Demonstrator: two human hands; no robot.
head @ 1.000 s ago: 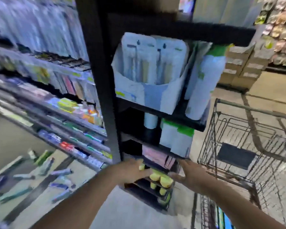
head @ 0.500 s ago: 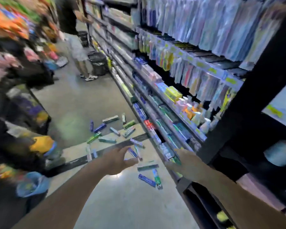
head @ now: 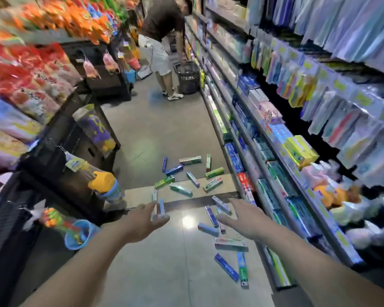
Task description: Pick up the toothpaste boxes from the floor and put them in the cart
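- Fingers of both hands spread and empty, nothing grasped; left hand (head: 142,220) and right hand (head: 242,220) stretched forward over the floor (head: 160,273), palms down
- Toothpaste boxes (head: 186,176) lie flat all over the floor ahead, in two loose groups: a far one past the dark floor strip (head: 186,203), a near one on the right by the base of the shelf (head: 264,218)
- Cart not in view, so drop-off direction can't be read from this moment
- Key relation: the near group sits under and just below the right hand, so the right hand looks the closer one for a first pick
- Nearest candidates: blue box (head: 207,229) between the two hands, long axis roughly across the aisle; pale box (head: 231,244) below the right hand, also lying crosswise
- Two more lower right: blue box (head: 226,267) angled diagonally, green-and-white box (head: 243,271) pointing nearly straight toward the camera
- Left hand has an upright-looking pair of boxes (head: 157,206) at its fingertips, long axis running up the aisle; contact unclear from blur
- Far group points every which way, no common heading
- Judgement: reach down and pinch across the short sides of a crosswise box; both hands well above floor level, so a bend or crouch seems needed
- Another person (head: 162,41) with a basket (head: 187,77) stands farther up the aisle, well apart from the boxes
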